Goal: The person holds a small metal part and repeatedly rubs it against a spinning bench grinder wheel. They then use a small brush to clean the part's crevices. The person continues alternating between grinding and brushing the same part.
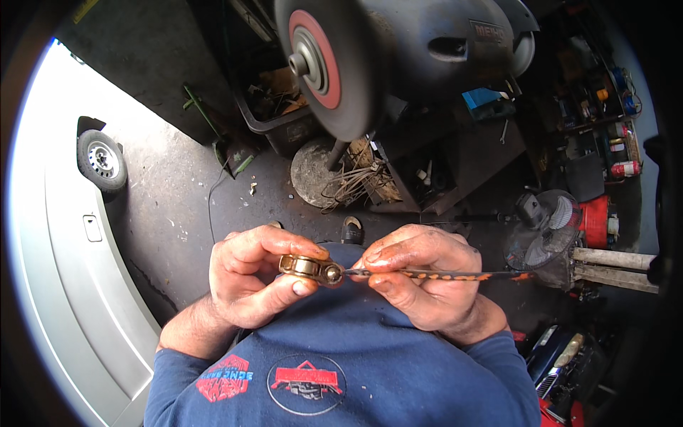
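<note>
Between the thumb and fingers of my left hand (249, 276) is a small brass-coloured metal fitting (303, 267), ring-like with a rounded lug at its right end. My right hand (430, 263) pinches a thin dark strip (455, 275) with orange, rust-like patches along it. The strip's near tip meets the lug; whether it enters a hole there I cannot tell. Its other end sticks out to the right past my palm. Both hands are in front of my chest, with dark grime on the fingers. What kind of tool or part the strip is stays unclear.
Ahead stands a bench grinder (441, 50) with a large dark wheel (334, 67) on its left. Beneath it are a black bin (277, 128), a round base (307, 174) and tangled wire (359, 181). A fan (544, 228) stands right, a pale vehicle (78, 285) left.
</note>
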Demonstrator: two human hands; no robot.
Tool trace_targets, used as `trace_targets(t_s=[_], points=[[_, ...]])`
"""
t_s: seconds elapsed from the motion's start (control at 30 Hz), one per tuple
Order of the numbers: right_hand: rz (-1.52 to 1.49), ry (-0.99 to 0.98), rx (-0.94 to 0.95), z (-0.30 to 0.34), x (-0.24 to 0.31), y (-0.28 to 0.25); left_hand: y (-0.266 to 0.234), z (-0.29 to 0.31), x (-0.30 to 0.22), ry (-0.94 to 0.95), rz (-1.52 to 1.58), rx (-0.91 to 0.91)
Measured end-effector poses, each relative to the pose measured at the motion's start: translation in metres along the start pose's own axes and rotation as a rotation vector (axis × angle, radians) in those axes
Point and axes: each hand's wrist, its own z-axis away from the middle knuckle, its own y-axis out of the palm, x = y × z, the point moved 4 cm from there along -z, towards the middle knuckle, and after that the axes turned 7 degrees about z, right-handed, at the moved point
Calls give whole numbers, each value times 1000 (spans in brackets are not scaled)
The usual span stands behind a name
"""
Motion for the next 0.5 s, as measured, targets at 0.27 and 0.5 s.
trace_targets(t_s=[0.27, 0.5], points=[[-5, -37, 1, 0, 0, 2, 11, -4, 0, -83, 185, -37], [108, -99, -72, 5, 3, 3, 16, -6, -1, -20, 67, -38]])
